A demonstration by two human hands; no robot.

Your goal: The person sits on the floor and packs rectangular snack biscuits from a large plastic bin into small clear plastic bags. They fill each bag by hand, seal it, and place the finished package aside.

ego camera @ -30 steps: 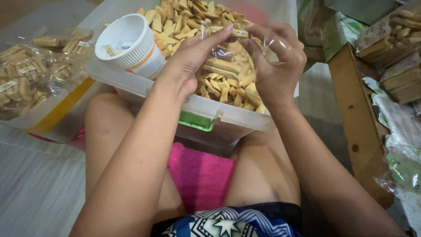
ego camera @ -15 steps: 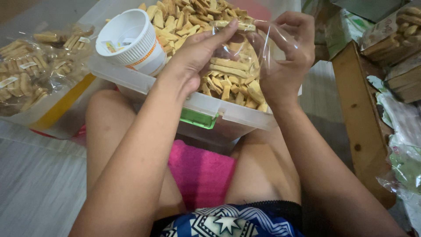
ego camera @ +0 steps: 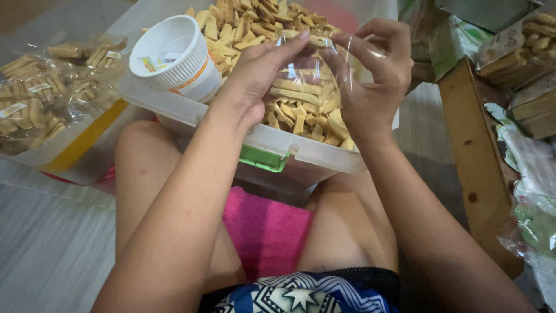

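Currently, a small clear plastic bag [ego camera: 315,69] is held between both hands above a clear plastic storage bin with a green latch [ego camera: 272,145]. The bag sits at the level of the fingertips, stretched across the gap between the hands, with its open rim uppermost and its body hanging down toward the bin contents. Its width runs left to right, from one hand to the other; neither hand is nearer, since both grip it.

The left hand [ego camera: 255,78] pinches the left edge of the bag rim between thumb and extended fingers; the fingers are nearly straight and closed on the film. The right hand [ego camera: 373,81] holds the right edge, its fingers curled and pinched on the film, the thumb pressing from the near side. Whether anything lies inside the bag cannot be told, since the film is transparent and the bin contents show through it.

The bin rests on the person's lap and is filled with pale yellow stick-shaped biscuits [ego camera: 289,104]. A white round plastic cup with an orange band [ego camera: 174,55] stands in the bin's left corner, just beside the left hand. A pink towel [ego camera: 263,229] lies across the lap below the bin.

To the left, sealed clear packets of the same biscuits [ego camera: 40,110] lie in a tray. To the right stands a wooden board [ego camera: 478,174], with further packets [ego camera: 530,52] behind it.
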